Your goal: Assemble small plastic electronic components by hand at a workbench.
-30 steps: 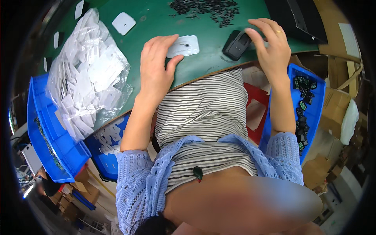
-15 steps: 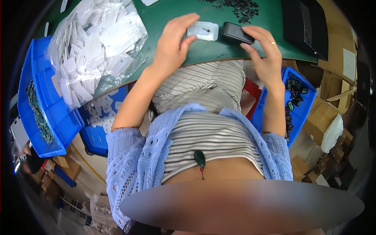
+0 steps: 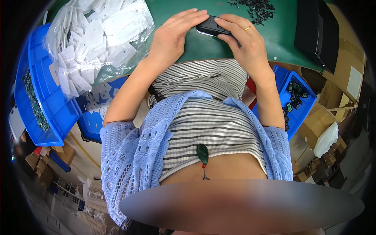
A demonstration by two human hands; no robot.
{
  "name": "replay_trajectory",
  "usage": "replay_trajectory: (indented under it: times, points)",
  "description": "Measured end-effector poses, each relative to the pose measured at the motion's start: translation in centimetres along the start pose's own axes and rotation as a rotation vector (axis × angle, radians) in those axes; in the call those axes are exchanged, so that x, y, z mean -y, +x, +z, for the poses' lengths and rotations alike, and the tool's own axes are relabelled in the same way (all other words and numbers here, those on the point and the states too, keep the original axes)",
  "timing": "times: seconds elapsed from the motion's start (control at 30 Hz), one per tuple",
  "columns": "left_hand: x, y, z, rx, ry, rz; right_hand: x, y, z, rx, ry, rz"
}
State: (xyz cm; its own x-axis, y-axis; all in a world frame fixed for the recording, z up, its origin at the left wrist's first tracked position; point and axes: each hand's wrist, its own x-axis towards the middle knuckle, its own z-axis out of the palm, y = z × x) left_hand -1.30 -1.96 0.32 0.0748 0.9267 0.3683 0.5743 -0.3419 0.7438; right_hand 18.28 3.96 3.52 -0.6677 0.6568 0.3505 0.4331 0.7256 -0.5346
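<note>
A small black plastic case (image 3: 212, 26) lies on the green tabletop in front of me, with a thin white edge showing beneath its near side. My right hand (image 3: 246, 41) grips its right end, the thumb on the near side and the fingers over the far side. My left hand (image 3: 170, 37) reaches in from the left, fingers together, its fingertips against the case's far left corner. The left thumb is mostly hidden. The white plastic shell under the case is almost wholly covered.
Left on the table (image 3: 284, 47) lies a clear bag of white plastic plates (image 3: 125, 27). Small black parts (image 3: 258, 11) are heaped at the back. A black box (image 3: 317, 33) stands at right. Blue bins (image 3: 55, 105) with green circuit boards flank the left; another blue bin (image 3: 303, 113) sits at right.
The black case has moved left in my right hand and now lies over the white shell. My left fingertips have moved onto the case's corner. The view has shifted slightly.
</note>
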Motion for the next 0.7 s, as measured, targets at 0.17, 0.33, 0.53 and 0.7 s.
replay_trajectory:
  times: [0.17, 0.33, 0.53, 0.7]
  points:
    - [-0.6, -0.2, -0.6, 0.094, 0.134, 0.057, -0.6, -0.5, 0.4, -0.026, -0.074, -0.084]
    - [-1.3, -0.2, -0.3, 0.091, 0.283, 0.134, 0.3, 0.4, -0.6, 0.009, -0.065, -0.06]
    - [-0.9, 2.6, 0.4, 0.009, 0.396, 0.101, -1.7, 3.0, -1.9, 0.2, 0.358, 0.197]
    - [1.0, 14.7, 0.0, 0.079, 0.04, -0.208, -3.5, 2.8, -2.6, -0.304, 0.53, 0.372]
